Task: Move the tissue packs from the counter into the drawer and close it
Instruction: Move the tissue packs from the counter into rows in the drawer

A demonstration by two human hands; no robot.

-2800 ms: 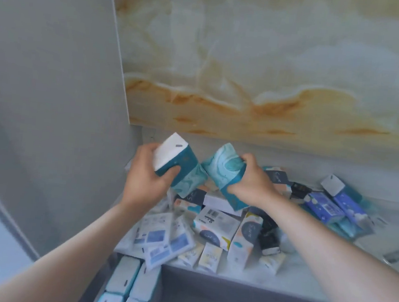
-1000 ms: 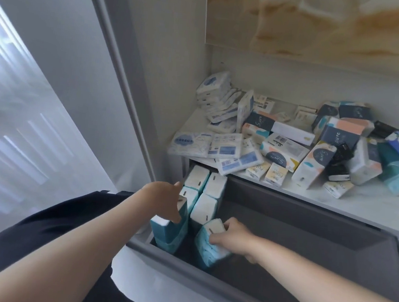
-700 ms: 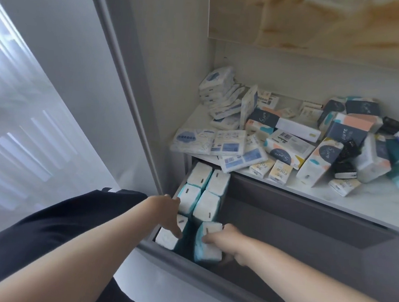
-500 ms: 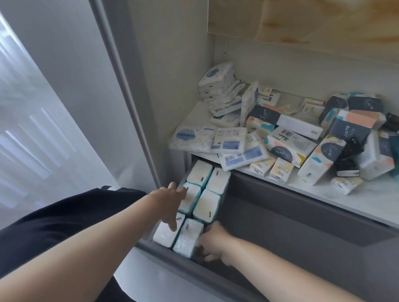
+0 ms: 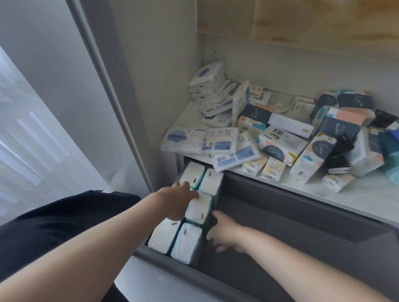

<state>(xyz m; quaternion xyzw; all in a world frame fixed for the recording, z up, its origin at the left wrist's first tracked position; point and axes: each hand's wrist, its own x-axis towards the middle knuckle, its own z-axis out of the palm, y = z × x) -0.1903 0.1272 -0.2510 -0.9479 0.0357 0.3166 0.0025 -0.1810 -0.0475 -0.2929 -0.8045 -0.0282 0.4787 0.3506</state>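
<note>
We are resting our left grip [image 5: 178, 204], fingers straight, on the tissue packs [image 5: 185, 242] standing at the drawer's [image 5: 308, 226] left end; our right grip [image 5: 224, 232], fingers unfolded, is pressing their side. Other packs [image 5: 280, 144] are lying on the desk [image 5: 373, 201].

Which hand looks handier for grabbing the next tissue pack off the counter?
Probably the left. The left hand rests on the stowed packs, just below the flat packs at the edge of the counter. The right hand sits deeper, down inside the drawer beside them.
</note>
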